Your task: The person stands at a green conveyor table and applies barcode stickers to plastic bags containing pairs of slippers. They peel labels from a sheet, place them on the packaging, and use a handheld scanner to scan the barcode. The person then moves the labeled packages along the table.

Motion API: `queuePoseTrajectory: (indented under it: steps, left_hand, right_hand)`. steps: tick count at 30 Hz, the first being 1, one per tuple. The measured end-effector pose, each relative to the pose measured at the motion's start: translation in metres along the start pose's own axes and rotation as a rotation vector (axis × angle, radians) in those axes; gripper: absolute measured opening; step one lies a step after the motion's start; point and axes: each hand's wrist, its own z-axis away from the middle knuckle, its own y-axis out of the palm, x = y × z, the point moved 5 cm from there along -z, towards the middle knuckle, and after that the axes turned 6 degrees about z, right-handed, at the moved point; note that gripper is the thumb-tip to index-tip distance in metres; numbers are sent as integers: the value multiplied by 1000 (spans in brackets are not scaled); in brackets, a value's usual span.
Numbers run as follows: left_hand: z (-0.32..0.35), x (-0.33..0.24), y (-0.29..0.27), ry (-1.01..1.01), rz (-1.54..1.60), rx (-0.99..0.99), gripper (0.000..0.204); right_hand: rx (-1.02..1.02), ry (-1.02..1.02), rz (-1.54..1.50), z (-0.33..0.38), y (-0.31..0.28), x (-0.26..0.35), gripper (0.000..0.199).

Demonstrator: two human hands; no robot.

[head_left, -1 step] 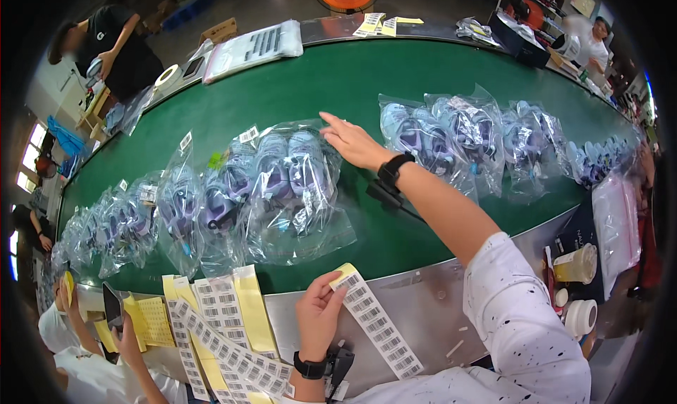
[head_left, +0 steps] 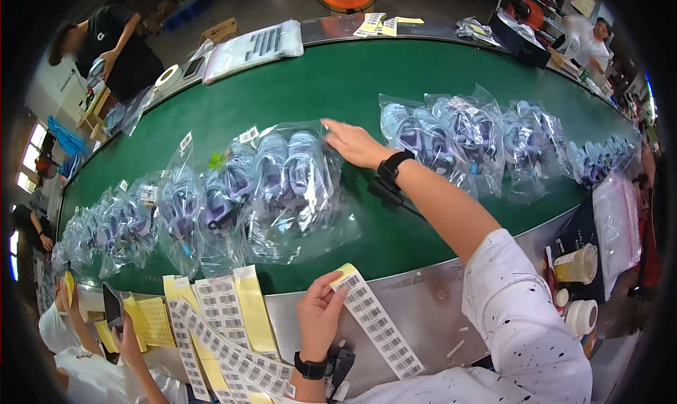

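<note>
Head view, clock read off the frame, 12 at top. Right hand reaches in across the green table, fingers stretched out and slightly blurred, tips at the upper right edge of a clear bag; whether they pinch the film or only rest against it, I cannot tell. The bag lies on the table at about 8 o'clock from those fingers, pale blue and purple shoes inside, toes toward 12, loose plastic spreading toward 6. Left hand is low and central, thumb and fingers clamped on the top end of a label strip, which runs off toward 5 o'clock; from here the bag sits near 12, well apart. Step in hand, by my reading: right hand attending to the bag's edge, left keeping the strip ready. A move from this pose would call for a light touch on slack film and a strip kept flat, unfolded. Around: more bagged shoes trail toward 8–9 o'clock from the bag; another bagged group at 3 from the right hand. Label sheets overlap at about 9 from the left hand. Far left, a co-worker's hand holds a dark phone.
</note>
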Motion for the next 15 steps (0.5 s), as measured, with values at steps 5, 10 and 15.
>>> queuePoseTrajectory:
  steps: [5, 10, 15]
  left_hand:
    - [1, -8, 2, -9, 86, -13, 32]
    - [6, -9, 1, -27, 94, -18, 32]
    - [9, -10, 5, 17, 92, 22, 27]
  right_hand:
    - [81, -47, 256, 19, 5, -10, 38]
    - [-28, -260, -91, 111, -38, 94, 23]
    - [252, -65, -361, 188, -14, 129, 15]
